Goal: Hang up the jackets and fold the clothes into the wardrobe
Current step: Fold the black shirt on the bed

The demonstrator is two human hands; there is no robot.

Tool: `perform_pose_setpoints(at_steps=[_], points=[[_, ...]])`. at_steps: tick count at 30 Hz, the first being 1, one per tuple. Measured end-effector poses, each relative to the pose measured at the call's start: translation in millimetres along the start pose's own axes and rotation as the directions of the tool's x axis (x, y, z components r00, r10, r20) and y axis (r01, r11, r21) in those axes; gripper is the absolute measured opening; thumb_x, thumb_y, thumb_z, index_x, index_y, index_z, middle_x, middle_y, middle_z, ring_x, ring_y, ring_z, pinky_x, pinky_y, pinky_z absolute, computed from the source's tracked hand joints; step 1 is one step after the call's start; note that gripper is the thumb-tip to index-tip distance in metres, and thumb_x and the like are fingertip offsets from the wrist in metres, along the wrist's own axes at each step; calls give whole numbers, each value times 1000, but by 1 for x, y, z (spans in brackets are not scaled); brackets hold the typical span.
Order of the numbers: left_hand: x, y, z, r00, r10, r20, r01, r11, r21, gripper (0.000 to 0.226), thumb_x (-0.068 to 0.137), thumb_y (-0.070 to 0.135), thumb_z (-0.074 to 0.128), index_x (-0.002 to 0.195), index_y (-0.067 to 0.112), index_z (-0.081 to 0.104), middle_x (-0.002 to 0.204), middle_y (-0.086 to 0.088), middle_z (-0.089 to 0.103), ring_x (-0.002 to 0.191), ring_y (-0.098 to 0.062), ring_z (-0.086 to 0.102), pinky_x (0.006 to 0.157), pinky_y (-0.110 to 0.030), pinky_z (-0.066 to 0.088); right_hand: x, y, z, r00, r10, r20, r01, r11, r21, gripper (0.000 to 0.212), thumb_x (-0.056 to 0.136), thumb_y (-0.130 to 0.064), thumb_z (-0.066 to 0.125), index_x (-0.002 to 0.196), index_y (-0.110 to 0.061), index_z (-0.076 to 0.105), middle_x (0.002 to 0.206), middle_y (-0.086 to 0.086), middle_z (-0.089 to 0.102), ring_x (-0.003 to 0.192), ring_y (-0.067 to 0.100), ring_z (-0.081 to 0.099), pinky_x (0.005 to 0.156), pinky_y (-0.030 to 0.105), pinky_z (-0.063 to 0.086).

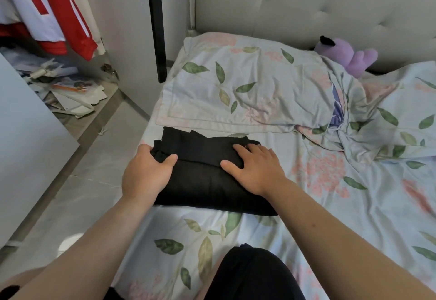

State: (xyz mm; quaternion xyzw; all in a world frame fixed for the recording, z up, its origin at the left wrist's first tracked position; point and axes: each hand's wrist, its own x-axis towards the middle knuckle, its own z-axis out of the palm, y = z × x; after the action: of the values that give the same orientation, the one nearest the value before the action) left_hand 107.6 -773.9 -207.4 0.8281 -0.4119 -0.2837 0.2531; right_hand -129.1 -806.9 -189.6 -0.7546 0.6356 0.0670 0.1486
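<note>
Obs., bedside. A folded black garment [203, 177] lies on the floral bed sheet [330, 205], near the sheet's left edge, just in front of the pillow [236, 92]; the garment's far edge touches or slightly underlaps the pillow's front hem.

Left hand [146, 174]: at the garment's left end. Fingers curl around the edge and out of sight beneath the fold; thumb lies on top, pointing right. The hand is closed on the cloth, pinching the left end between thumb and fingers.

Right hand [254, 170]: laid flat on the garment's right portion, palm down, fingers spread and extended toward the pillow, thumb pointing left. Nothing gripped; it presses on top only.

The bulk of the garment sits between the two hands and extends toward the person below both wrists.

Surroundings: a rumpled quilt [377, 120] of the same print to the right, a purple plush toy [354, 56] by the headboard [306, 4]. Left, an open wardrobe [122, 28] with a red-and-white jacket [47, 11] hanging, and scattered papers [66, 89] on its floor.
</note>
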Motion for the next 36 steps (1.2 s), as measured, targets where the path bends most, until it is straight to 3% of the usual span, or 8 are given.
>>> perform_pose_setpoints(at_steps=[2, 4, 7, 11, 17, 23, 30, 36], points=[[-4, 1, 2, 964, 235, -126, -202, 952, 228, 46, 83, 39, 73, 115, 11, 54, 104, -8, 61, 90, -33, 57, 73, -41, 44, 8, 3, 13, 1000, 23, 0, -23, 999, -39, 81, 85, -81, 14, 150, -36, 30, 147, 7, 43, 137, 28, 37, 116, 46, 26], [-10, 9, 8, 741, 656, -143, -534, 706, 466, 48, 81, 29, 73, 121, 6, 59, 120, -16, 60, 106, -38, 57, 86, -49, 45, 18, 2, 18, 1000, 15, -11, -16, 994, -109, 77, 88, -78, 14, 149, -34, 31, 140, 9, 45, 130, 30, 41, 110, 46, 31], [-15, 17, 20, 507, 849, 146, -805, 407, 431, 54, 92, 44, 47, 134, 11, 59, 144, -13, 52, 135, -32, 46, 112, -53, 35, 31, 2, 22, 999, 22, -34, -26, 992, -120, 74, 91, -75, 15, 149, -32, 32, 136, 12, 47, 125, 32, 43, 105, 47, 34], [-8, 3, 40, 692, 631, 352, -706, 488, 514, 76, 92, 60, 13, 153, 20, 35, 160, -8, 33, 149, -25, 25, 123, -45, 11, 35, 4, 31, 994, 29, -105, -41, 993, -110, 67, 95, -70, 16, 145, -31, 39, 129, 9, 52, 118, 30, 46, 101, 46, 36], [18, 22, 53, 749, 499, 435, -662, 530, 530, 68, 100, 58, 14, 159, 26, 5, 167, -2, 2, 153, -18, -3, 124, -41, -6, 44, 1, 24, 978, 22, -205, -38, 996, -77, 58, 101, -57, 23, 143, -24, 45, 147, 11, 44, 135, 31, 39, 119, 49, 18], [19, 25, 53, 744, 482, 462, -668, 514, 538, 70, 99, 60, 16, 159, 28, 2, 167, 0, -2, 153, -15, -8, 123, -41, -8, -3, 1, 30, 983, -124, -136, 106, 986, -130, 81, 90, -75, 10, 159, -32, 9, 167, 9, 2, 154, 28, -3, 123, 52, -6], [9, 26, 55, 758, 529, 381, -643, 510, 572, 61, 102, 45, 18, 159, 25, 9, 167, -3, 5, 153, -19, -3, 124, -43, -7, 6, 3, 48, 991, -14, -135, 6, 998, -60, 70, 97, -62, 18, 159, -32, 6, 167, 7, 5, 154, 27, 2, 124, 47, -2], [-11, 39, 74, 887, 433, 159, -451, 742, 495, 60, 98, 37, 24, 156, 23, 24, 166, -2, 14, 153, -20, 3, 124, -44, -6, 14, 4, 49, 983, 99, -156, -77, 988, 136, 63, 101, -48, 23, 159, -27, 12, 167, 3, 12, 153, 20, 6, 125, 41, 0]])
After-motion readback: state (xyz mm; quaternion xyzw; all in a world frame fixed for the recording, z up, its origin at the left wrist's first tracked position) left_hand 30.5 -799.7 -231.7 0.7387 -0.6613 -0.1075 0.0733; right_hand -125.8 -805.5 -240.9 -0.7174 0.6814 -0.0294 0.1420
